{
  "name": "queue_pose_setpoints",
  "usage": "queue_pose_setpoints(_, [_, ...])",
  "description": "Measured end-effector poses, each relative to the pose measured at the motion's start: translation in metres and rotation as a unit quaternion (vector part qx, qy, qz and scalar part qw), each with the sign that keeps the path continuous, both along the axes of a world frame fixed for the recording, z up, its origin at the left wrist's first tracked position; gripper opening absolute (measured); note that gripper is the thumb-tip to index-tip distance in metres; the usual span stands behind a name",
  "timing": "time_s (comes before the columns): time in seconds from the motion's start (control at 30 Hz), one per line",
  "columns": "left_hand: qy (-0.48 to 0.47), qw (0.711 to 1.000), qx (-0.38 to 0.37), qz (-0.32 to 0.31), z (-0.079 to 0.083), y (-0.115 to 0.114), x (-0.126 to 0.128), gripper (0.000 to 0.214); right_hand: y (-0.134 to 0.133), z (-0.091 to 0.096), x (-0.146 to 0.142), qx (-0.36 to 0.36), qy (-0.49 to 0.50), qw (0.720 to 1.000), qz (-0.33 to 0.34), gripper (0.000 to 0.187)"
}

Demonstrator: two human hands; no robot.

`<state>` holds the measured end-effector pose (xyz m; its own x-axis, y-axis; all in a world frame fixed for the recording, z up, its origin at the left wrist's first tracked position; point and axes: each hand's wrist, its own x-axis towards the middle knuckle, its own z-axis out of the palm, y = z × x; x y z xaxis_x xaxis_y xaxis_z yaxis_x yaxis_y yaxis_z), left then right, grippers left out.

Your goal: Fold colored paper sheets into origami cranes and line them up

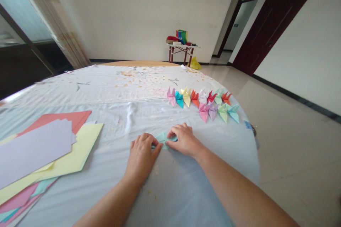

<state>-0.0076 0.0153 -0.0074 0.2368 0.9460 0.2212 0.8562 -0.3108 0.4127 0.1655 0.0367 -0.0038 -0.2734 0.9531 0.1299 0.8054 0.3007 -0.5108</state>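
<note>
A small folded piece of light teal paper (163, 138) lies on the cloth-covered table between my two hands. My left hand (144, 150) rests on its left end, fingers curled over it and thumb pressed along the near edge. From the other side my right hand (183, 139) pinches the right end between thumb and fingers. Parts of the paper are hidden under the fingers. Beyond my right hand stand several folded paper cranes in two rows, among them a pink crane (203, 112) and a blue crane (179, 98).
To the left lies a loose pile of coloured paper, with a lavender sheet (37, 149) on top and a yellow sheet (87, 142) beneath. The round table's edge (257, 163) curves along the right. A small side table (183, 46) stands by the far wall.
</note>
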Motion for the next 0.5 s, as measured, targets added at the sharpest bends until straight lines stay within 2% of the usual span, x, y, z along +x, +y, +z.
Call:
queue_pose_setpoints(0.27, [-0.002,1.000,-0.013,0.009,-0.001,0.001,0.000,0.019,0.002,-0.005,-0.002,0.022,-0.028,0.998,-0.046,0.040])
queue_pose_setpoints(0.5, [-0.015,1.000,-0.024,-0.005,0.000,0.003,-0.002,0.015,0.004,-0.001,0.012,0.005,-0.067,0.995,-0.068,0.046])
